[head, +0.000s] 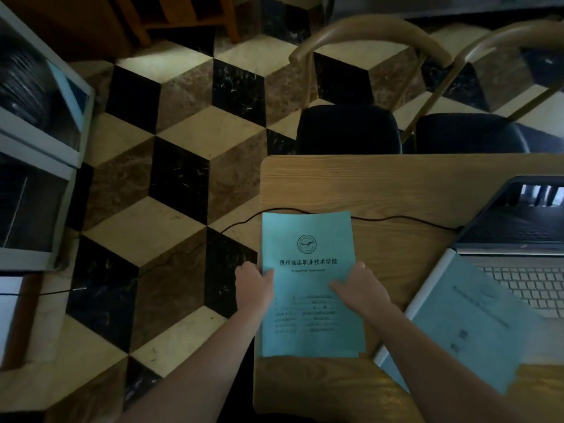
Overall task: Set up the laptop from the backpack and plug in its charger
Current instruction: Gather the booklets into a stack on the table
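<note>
An open silver laptop (518,248) stands at the right of the wooden table (381,184), its screen dark. A black charger cable (396,219) runs from the laptop's left side across the table and down to the floor on the left. My left hand (254,280) and my right hand (361,285) hold a thin stack of teal booklets (308,239) by its two sides, at the table's left edge. Another teal booklet (467,325) lies partly over the laptop's near left corner. No backpack is in view.
Two wooden chairs with black seats (348,129) (467,132) stand at the table's far side. A grey glass-fronted cabinet (39,148) stands at the left. The floor (183,148) is patterned in black, brown and cream tiles, with the cable trailing over it.
</note>
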